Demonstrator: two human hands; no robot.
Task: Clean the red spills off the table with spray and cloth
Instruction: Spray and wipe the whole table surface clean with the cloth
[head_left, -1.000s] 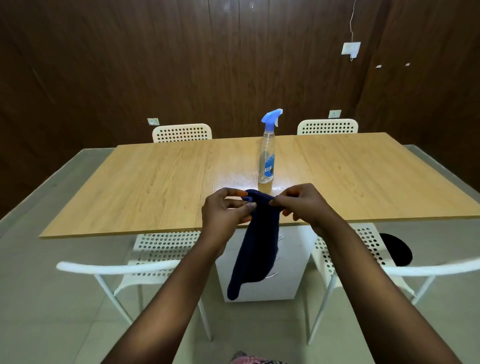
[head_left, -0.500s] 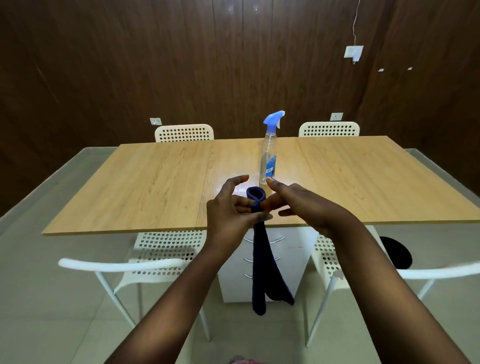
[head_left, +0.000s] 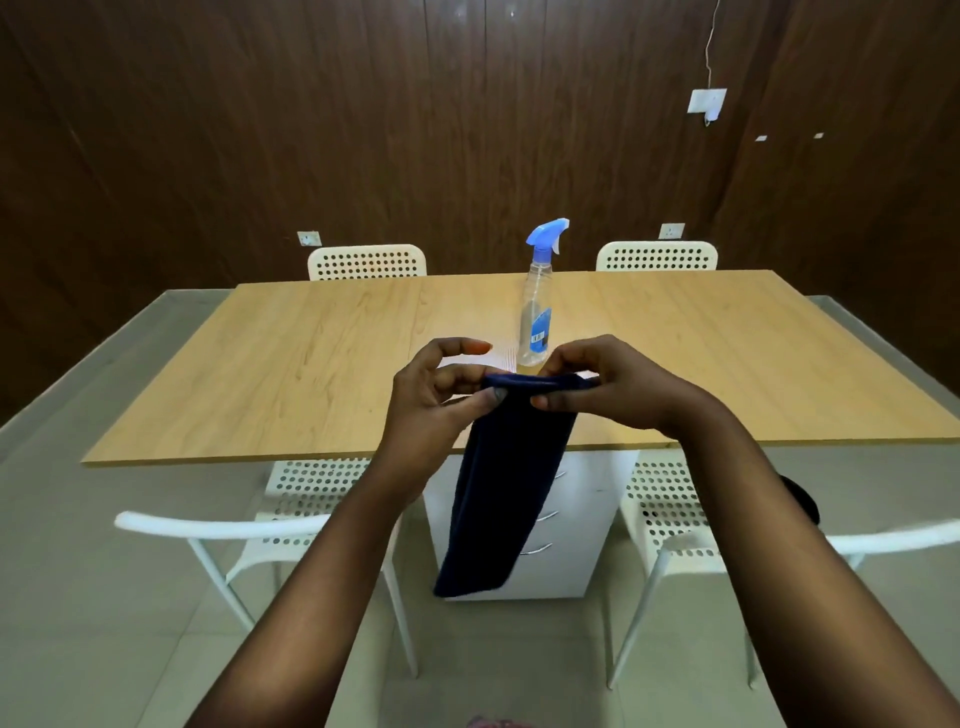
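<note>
The left hand (head_left: 436, 400) pinches one top corner of a dark navy cloth (head_left: 506, 488), which hangs before the light wooden table (head_left: 311, 364); the right hand (head_left: 613, 384) grips the other corner. A clear blue-triggered spray bottle (head_left: 537, 306) stands just behind.

Navy cloth (head_left: 506, 483), blue-capped clear spray bottle (head_left: 537, 312), light woodgrain table (head_left: 311, 364), possibly laminate.

Dark wood-panel walls (head_left: 363, 130) all round, pale tiled floor (head_left: 104, 623), white perforated chairs (head_left: 366, 261) on both sides of the table, and a white drawer unit (head_left: 582, 519) tucked underneath.
</note>
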